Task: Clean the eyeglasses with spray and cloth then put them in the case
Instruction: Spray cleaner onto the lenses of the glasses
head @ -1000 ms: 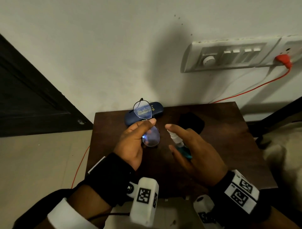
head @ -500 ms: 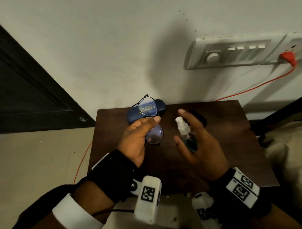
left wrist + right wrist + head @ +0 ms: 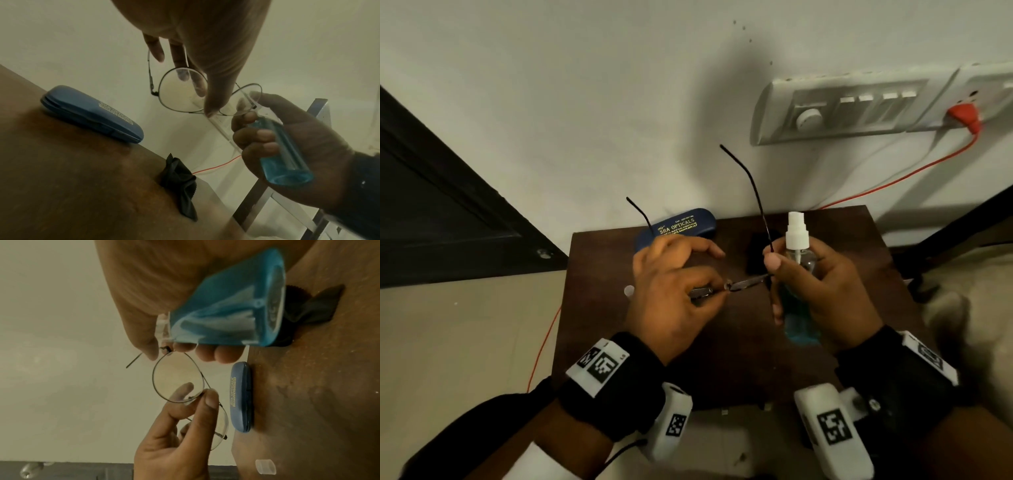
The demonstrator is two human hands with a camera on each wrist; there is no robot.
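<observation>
Thin dark wire eyeglasses (image 3: 743, 285) with round lenses (image 3: 180, 92) hang above the brown table (image 3: 722, 359), temples open and pointing at the wall. My left hand (image 3: 722, 287) pinches the frame at the bridge (image 3: 203, 395). My right hand (image 3: 774, 284) grips an upright spray bottle (image 3: 798, 240) of blue liquid (image 3: 283, 154), and its thumb and forefinger also pinch the frame's right hinge (image 3: 164, 350). The closed blue case (image 3: 681, 228) lies at the table's back edge. A crumpled black cloth (image 3: 180, 183) lies right of the case.
A small clear cap (image 3: 629, 291) sits on the table near its left edge. On the wall behind are a switchboard (image 3: 842, 109) and a red cable (image 3: 893, 178). A dark door (image 3: 431, 205) stands at the left.
The glasses turned from lenses facing me to edge-on, with the temples now open toward the wall. My right hand brought the bottle left and took hold of the frame's right hinge.
</observation>
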